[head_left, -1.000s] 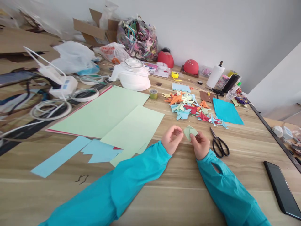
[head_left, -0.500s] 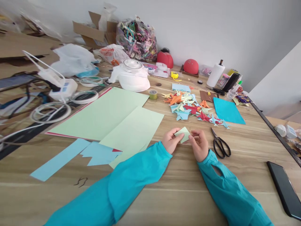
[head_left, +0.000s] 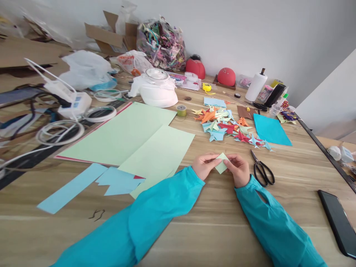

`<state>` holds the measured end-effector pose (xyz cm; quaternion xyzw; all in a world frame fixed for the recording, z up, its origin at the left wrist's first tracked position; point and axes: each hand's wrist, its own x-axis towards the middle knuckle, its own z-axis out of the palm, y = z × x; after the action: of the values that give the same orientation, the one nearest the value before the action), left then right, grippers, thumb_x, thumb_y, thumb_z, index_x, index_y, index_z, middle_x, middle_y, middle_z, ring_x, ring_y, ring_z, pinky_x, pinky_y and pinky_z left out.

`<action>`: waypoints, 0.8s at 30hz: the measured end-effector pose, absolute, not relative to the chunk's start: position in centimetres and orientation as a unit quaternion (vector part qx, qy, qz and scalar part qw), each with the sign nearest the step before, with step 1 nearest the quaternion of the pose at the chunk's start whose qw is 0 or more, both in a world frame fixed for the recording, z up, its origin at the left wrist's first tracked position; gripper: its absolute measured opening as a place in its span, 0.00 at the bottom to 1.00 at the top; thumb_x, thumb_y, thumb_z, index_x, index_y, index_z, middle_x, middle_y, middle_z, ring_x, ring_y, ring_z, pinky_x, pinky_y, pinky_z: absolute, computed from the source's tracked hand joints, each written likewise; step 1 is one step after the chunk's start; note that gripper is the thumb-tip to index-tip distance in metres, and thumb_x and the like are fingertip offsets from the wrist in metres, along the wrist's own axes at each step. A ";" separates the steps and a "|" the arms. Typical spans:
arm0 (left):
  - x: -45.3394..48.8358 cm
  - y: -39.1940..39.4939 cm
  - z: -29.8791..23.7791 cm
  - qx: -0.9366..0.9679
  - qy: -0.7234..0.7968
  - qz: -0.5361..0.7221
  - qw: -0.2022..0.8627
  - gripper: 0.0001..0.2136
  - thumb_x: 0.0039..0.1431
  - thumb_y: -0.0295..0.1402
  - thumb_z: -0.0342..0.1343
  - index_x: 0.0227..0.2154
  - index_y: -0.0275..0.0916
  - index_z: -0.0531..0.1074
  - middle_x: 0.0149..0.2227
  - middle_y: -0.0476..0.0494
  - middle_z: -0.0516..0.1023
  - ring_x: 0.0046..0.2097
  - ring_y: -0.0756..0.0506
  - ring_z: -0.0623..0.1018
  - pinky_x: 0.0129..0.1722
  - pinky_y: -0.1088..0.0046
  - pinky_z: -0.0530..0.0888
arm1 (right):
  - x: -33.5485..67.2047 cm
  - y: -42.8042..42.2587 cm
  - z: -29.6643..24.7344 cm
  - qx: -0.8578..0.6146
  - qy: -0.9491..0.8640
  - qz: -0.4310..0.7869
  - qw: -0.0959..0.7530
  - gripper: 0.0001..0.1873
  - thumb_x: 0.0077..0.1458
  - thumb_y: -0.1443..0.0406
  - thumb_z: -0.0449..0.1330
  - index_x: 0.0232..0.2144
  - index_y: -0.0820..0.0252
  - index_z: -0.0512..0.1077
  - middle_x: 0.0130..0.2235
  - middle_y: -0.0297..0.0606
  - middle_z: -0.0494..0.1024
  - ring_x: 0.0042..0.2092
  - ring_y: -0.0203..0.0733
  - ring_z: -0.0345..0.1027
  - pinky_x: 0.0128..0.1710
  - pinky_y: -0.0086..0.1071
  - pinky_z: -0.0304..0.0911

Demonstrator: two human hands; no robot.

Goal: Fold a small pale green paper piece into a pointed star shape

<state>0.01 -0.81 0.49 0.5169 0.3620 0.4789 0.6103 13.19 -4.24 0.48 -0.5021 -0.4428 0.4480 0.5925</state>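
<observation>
A small folded piece of pale green paper (head_left: 221, 163) is pinched between both of my hands just above the wooden table (head_left: 194, 230). My left hand (head_left: 204, 167) grips its left side with curled fingers. My right hand (head_left: 238, 170) holds its right side, fingers closed on it. Both arms wear teal sleeves. Black scissors (head_left: 261, 171) lie just right of my right hand. A pile of folded paper figures (head_left: 228, 128) in several colours lies beyond my hands.
Large pale green sheets (head_left: 133, 137) and light blue offcuts (head_left: 91, 181) lie to the left. A teal sheet (head_left: 271, 129), a black phone (head_left: 338, 222), a white kettle (head_left: 157, 89), tape rolls (head_left: 59, 131), a paper towel roll (head_left: 255, 87) and bags crowd the far side.
My left hand closed in and took hold of the green paper, which was turned and lowered between both hands. The view shifted slightly.
</observation>
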 end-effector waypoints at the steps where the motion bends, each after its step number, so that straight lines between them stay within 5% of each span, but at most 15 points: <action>1: 0.0 -0.8 0.5 0.503 0.364 0.476 0.622 0.11 0.39 0.35 0.62 0.28 0.36 0.77 0.32 0.44 0.76 0.36 0.45 0.73 0.38 0.69 0.71 | 13.2 -4.2 0.5 -0.502 -0.441 0.453 0.590 0.12 0.39 0.61 0.64 0.26 0.60 0.70 0.23 0.32 0.72 0.22 0.34 0.63 0.17 0.27 0.60; 24: 0.1 -0.5 0.0 0.467 0.351 0.476 0.658 0.10 0.33 0.32 0.65 0.24 0.36 0.77 0.29 0.45 0.78 0.34 0.45 0.75 0.38 0.67 0.71 | 13.6 -4.0 0.1 -0.481 -0.427 0.510 0.571 0.08 0.38 0.64 0.66 0.24 0.60 0.73 0.21 0.32 0.75 0.22 0.34 0.66 0.19 0.26 0.59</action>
<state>0.08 -0.51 0.04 0.4665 0.3511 0.4757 0.6578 13.57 -4.02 0.08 -0.4806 -0.4270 0.5102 0.5714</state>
